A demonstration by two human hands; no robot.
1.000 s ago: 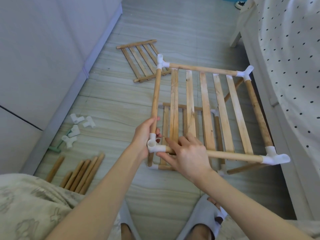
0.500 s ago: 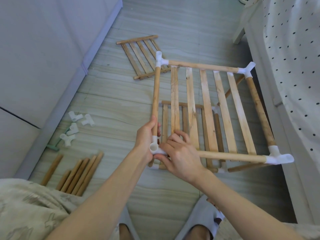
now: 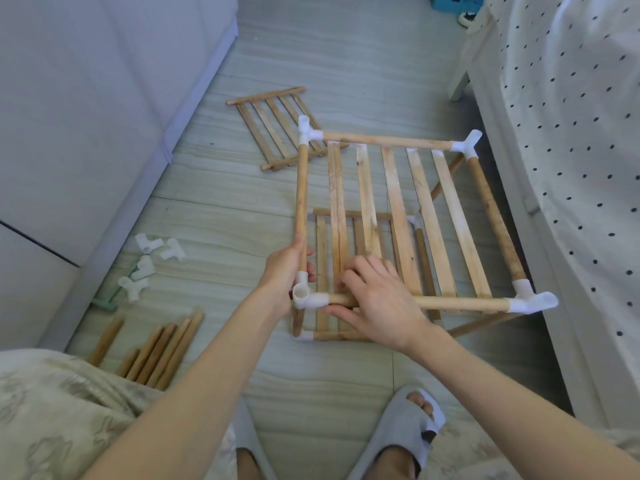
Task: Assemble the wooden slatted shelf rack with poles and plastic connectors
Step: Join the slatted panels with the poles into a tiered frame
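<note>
We hold the upper tier of the rack at its near-left corner. Our left hand [image 3: 284,271] wraps the left side pole [image 3: 301,209] just above the corner connector [image 3: 304,296], fingers curled round it. Our right hand [image 3: 377,299], immediately right of that grip, pinches the front pole [image 3: 460,303] where it enters the connector, thumb beneath and fingers over the top; the hand hides the joint itself, so we cannot tell how deeply the pole is seated. The slats [image 3: 398,216] span away from our hands to the rear pole [image 3: 384,140]. A lower tier [image 3: 349,216] lies beneath our hands, on the floor [image 3: 221,188]. Spare connectors [image 3: 152,258] and spare poles [image 3: 162,348] lie to the left of the left grip; a loose slat panel [image 3: 273,129] lies beyond it.

Risks, as we judge them: uneven pressing could skew the frame and let slats slip from the front pole; a shallow seat could let the corner pull apart; twisting the connector could misalign its open socket for the next upright.
</note>
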